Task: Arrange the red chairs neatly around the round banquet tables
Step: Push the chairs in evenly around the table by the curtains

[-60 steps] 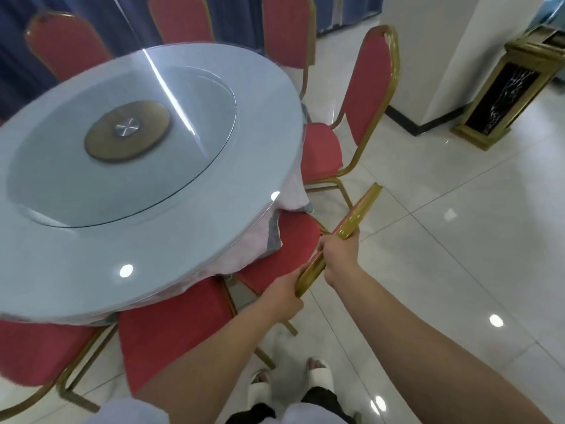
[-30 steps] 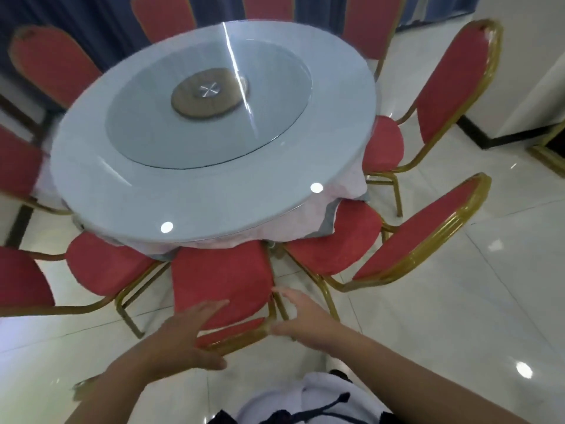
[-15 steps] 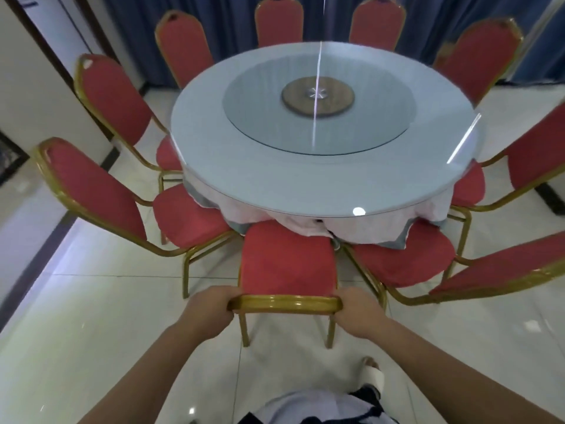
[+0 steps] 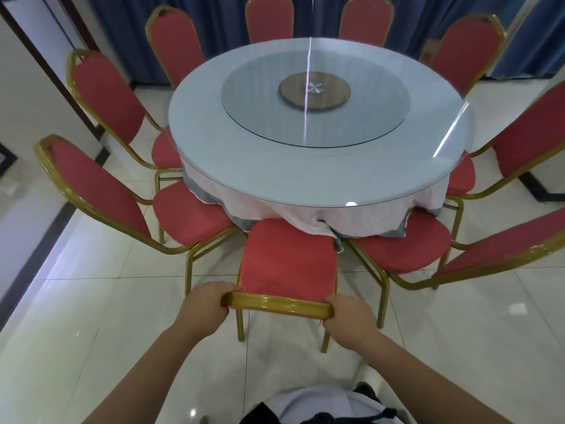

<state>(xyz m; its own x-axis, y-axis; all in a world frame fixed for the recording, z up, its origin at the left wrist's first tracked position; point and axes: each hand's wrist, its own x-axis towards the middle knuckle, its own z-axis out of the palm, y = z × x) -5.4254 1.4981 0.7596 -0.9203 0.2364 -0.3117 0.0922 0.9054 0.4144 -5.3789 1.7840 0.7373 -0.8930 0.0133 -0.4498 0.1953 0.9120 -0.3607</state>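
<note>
A round banquet table (image 4: pixel 275 175) with a glass turntable stands ahead, ringed by several red chairs with gold frames. The nearest red chair (image 4: pixel 287 258) faces the table, its seat front reaching the hanging tablecloth. My left hand (image 4: pixel 203 310) grips the left end of its gold backrest top rail, and my right hand (image 4: pixel 348 319) grips the right end. Neighbouring chairs sit close on both sides: one at the left (image 4: pixel 101 194), one at the right (image 4: pixel 501 249).
A white wall with a dark baseboard (image 4: pixel 36 258) runs along the left. Blue curtains (image 4: pixel 220 22) hang behind the table. Glossy white floor tiles (image 4: pixel 458 347) stretch around me; my feet and clothing show at the bottom edge.
I moved from the right-hand chair to this one and closed both hands on its top rail. Over the last half second the view and chair hardly shifted.
</note>
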